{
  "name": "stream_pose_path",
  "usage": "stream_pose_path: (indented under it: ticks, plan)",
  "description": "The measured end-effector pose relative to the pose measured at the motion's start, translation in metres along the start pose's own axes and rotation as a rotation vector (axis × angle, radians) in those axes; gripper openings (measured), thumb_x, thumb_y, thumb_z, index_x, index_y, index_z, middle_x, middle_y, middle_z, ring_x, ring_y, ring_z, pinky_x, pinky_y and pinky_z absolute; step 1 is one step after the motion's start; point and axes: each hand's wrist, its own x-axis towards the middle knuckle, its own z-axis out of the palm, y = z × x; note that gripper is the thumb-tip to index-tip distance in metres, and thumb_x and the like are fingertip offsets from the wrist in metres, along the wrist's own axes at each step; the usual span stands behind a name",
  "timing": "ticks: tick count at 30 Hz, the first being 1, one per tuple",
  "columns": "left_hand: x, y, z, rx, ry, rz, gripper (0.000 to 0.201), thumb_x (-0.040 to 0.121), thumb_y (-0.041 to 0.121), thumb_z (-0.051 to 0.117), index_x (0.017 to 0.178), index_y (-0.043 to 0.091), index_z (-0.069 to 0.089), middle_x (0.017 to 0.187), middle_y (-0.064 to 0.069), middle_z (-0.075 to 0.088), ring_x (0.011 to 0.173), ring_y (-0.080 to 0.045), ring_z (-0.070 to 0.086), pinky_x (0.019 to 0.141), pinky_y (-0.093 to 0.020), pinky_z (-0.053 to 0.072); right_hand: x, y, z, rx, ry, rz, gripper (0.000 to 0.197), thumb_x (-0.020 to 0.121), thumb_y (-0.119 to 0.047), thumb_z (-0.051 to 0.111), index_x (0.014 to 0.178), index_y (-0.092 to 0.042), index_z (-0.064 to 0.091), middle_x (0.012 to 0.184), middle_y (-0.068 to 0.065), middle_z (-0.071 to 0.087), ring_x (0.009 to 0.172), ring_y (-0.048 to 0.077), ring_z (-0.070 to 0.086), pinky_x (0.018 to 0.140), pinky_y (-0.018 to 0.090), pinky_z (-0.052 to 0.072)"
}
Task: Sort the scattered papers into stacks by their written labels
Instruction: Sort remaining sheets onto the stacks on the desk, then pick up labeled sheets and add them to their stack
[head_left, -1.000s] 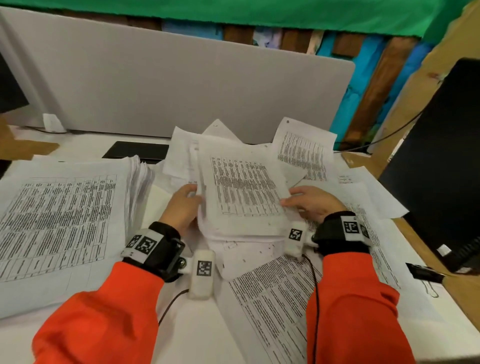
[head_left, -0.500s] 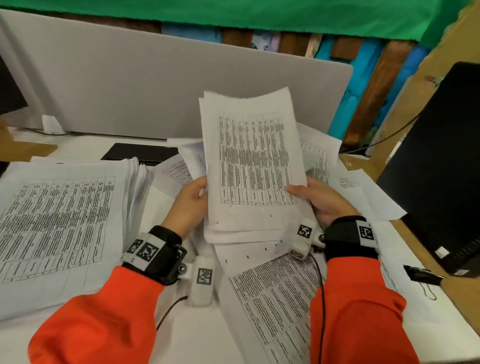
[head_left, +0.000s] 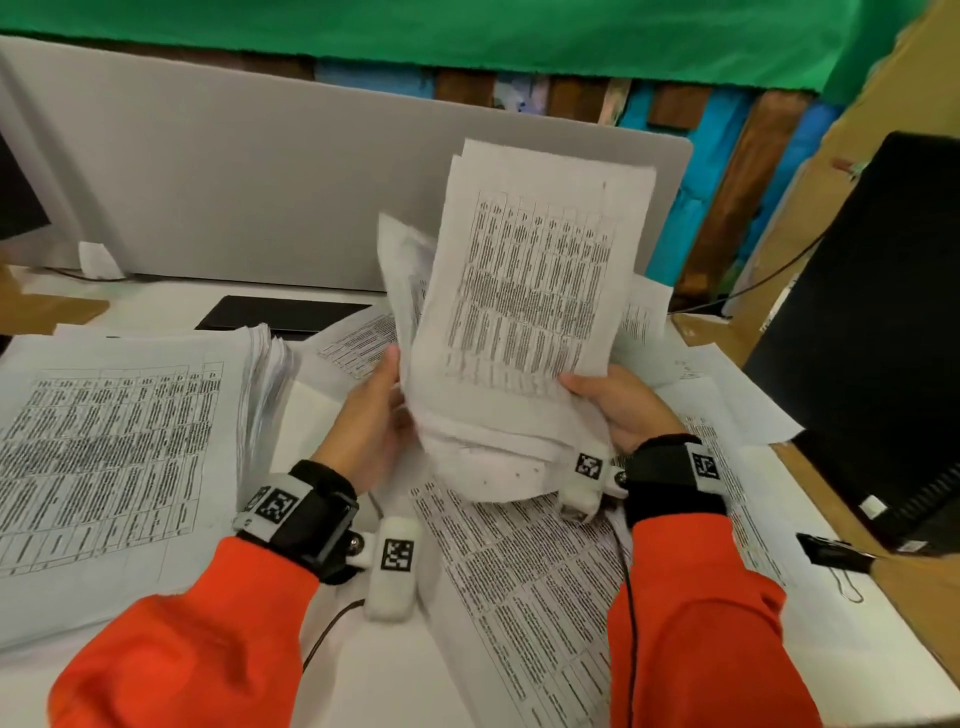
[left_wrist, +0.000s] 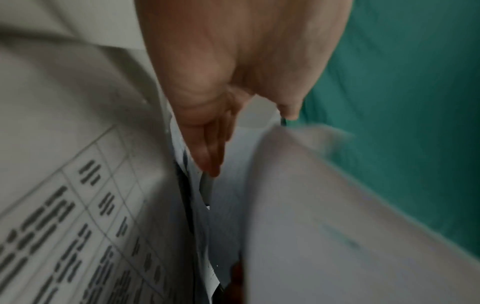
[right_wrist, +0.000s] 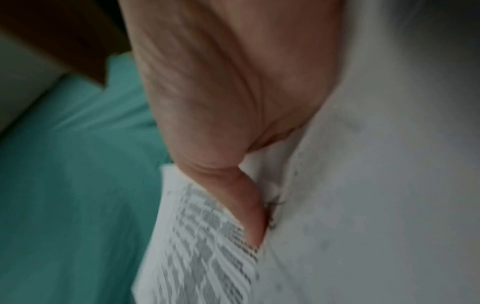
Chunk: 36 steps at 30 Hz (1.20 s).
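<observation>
A bundle of printed papers (head_left: 524, 291) stands nearly upright above the table, leaning right, its top sheet showing a table of text. My left hand (head_left: 371, 415) holds its lower left edge, thumb at the front; in the left wrist view the fingers (left_wrist: 207, 144) lie straight along the sheets. My right hand (head_left: 621, 405) pinches the lower right corner, and the thumb (right_wrist: 249, 205) presses on the paper. A thick stack of papers (head_left: 114, 441) lies at the left. Loose sheets (head_left: 519, 582) are spread under and behind my hands.
A grey divider panel (head_left: 311, 197) closes the back of the white table (head_left: 395, 675). A black monitor (head_left: 878, 338) stands at the right, with a black binder clip (head_left: 831, 551) in front of it. A flat black object (head_left: 280, 314) lies behind the stack.
Both hands have lifted the bundle from lying on the loose sheets to upright and higher. It now leans to the right, and sheets behind it have fanned out.
</observation>
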Motion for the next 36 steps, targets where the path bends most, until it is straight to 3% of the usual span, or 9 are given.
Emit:
stream_pose_path:
  ticks: [3,8,14,18,21,24,27,32,36]
  plan:
    - [-0.004,0.005,0.004,0.081,-0.010,0.111,0.053,0.087,0.055,0.052,0.132,0.027,0.052,0.126,0.004,0.064,0.116,-0.013,0.061,0.099,-0.039,0.048,-0.001,-0.001,0.016,-0.082,-0.020,-0.066,0.031,0.092,-0.002,0.063,0.119,-0.016,0.065,0.121,0.008,0.071,0.109,0.022,0.069,0.097,0.041,0.052]
    - [-0.011,0.016,0.003,0.280,0.108,0.429,0.046,0.096,0.008,0.050,0.134,0.031,0.040,0.126,0.012,0.058,0.114,-0.002,0.057,0.095,-0.027,0.049,-0.014,-0.019,0.028,-0.083,-0.082,-0.225,0.033,0.088,-0.006,0.067,0.116,-0.022,0.065,0.116,-0.001,0.073,0.110,0.017,0.069,0.094,0.040,0.054]
    - [-0.015,0.024,0.003,0.239,0.093,0.611,0.047,0.097,0.018,0.052,0.135,0.037,0.034,0.136,0.007,0.052,0.125,-0.004,0.051,0.104,-0.029,0.044,-0.027,-0.035,0.042,-0.077,0.016,-0.372,0.024,0.085,-0.019,0.070,0.105,-0.030,0.064,0.103,-0.014,0.076,0.104,0.009,0.069,0.104,0.050,0.048]
    - [-0.017,0.029,-0.004,0.236,0.074,0.589,0.067,0.073,0.045,0.068,0.133,0.032,0.041,0.129,0.010,0.058,0.119,-0.003,0.056,0.098,-0.021,0.047,-0.032,-0.040,0.031,-0.159,-0.231,-0.319,0.069,0.068,-0.037,0.085,0.129,-0.025,0.056,0.130,-0.001,0.066,0.124,0.018,0.060,0.110,0.047,0.041]
    - [-0.019,0.033,-0.004,0.372,-0.043,0.486,0.044,0.074,0.043,0.068,0.116,0.040,0.054,0.109,0.025,0.067,0.106,0.009,0.060,0.082,-0.007,0.048,-0.035,-0.044,0.025,-0.141,-0.283,-0.250,0.090,0.058,-0.044,0.089,0.136,-0.017,0.052,0.132,0.003,0.065,0.125,0.022,0.060,0.109,0.046,0.042]
    - [-0.016,0.028,-0.002,0.453,0.046,0.478,0.023,0.088,0.021,0.065,0.096,0.041,0.057,0.090,0.021,0.068,0.084,0.017,0.062,0.067,-0.001,0.047,-0.032,-0.048,0.037,-0.207,-0.168,-0.227,0.058,0.072,-0.035,0.082,0.124,-0.024,0.059,0.125,0.002,0.069,0.117,0.019,0.065,0.107,0.048,0.045]
    - [-0.012,0.024,-0.006,0.262,0.251,0.478,0.015,0.088,0.016,0.065,0.094,0.029,0.063,0.095,0.009,0.069,0.085,0.003,0.068,0.080,-0.021,0.055,-0.029,-0.052,0.036,-0.426,-0.118,-0.109,0.041,0.088,-0.025,0.071,0.127,-0.020,0.059,0.120,0.003,0.070,0.111,0.021,0.067,0.098,0.041,0.052]
    - [-0.008,0.018,-0.013,-0.071,0.325,0.330,0.050,0.087,0.016,0.067,0.135,0.014,0.051,0.129,0.000,0.061,0.116,-0.015,0.060,0.100,-0.036,0.047,-0.038,-0.042,0.014,-1.430,-0.229,0.349,0.055,0.070,-0.065,0.075,0.096,-0.017,0.068,0.088,-0.004,0.069,0.085,0.017,0.066,0.073,0.030,0.051]
    - [-0.008,0.014,-0.005,0.036,0.370,0.247,0.047,0.092,0.026,0.061,0.136,0.015,0.049,0.125,0.005,0.058,0.110,-0.015,0.056,0.098,-0.036,0.045,-0.044,-0.028,0.027,-1.490,-0.383,0.285,0.037,0.082,-0.045,0.074,0.106,-0.019,0.062,0.098,-0.009,0.061,0.090,0.017,0.060,0.067,0.026,0.045]
